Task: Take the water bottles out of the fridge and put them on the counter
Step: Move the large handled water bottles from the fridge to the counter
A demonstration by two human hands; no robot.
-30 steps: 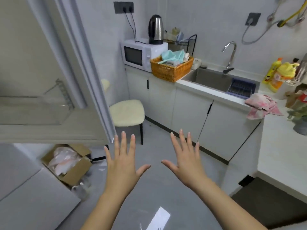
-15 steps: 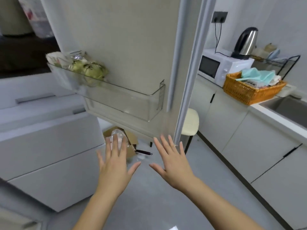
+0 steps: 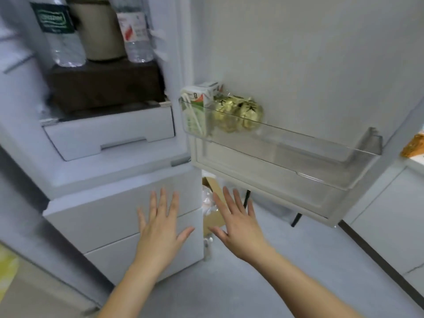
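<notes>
Since both hands are empty and held low, the step in hand is judged to be the reach up to the water bottles, which is not yet begun. The left hand [image 3: 160,228] and the right hand [image 3: 236,223] are shown palm down, with the fingers straight and spread and nothing pinched. They are held before the lower drawers of the fridge [image 3: 110,203]; whether the left one touches it cannot be told.

Both bottles stand upright on the dark shelf [image 3: 103,83] in the open fridge. The green-labelled bottle [image 3: 60,35] is at the left end and the white-labelled bottle [image 3: 137,31] at the right end. A beige pot [image 3: 98,31] is placed between them, close to each.

It is advised that each bottle be gripped round the body with the whole hand, because cold clear plastic may be slippery. Each should be drawn straight forward, so that the pot is not knocked. The caps are cut off by the top of the view, so the neck should not be relied on. The door shelf [image 3: 321,143] stands out on the right and should be avoided when the body is turned toward the counter [image 3: 416,160], of which only a corner is seen at the right.

On the dark green label pale letters are printed, but they are too blurred to be read. On the white label only a red mark is made out. A carton [image 3: 195,104] with green and orange print and two gold-wrapped items [image 3: 238,111] with dark characters lie in the door shelf; none of this is legible.
</notes>
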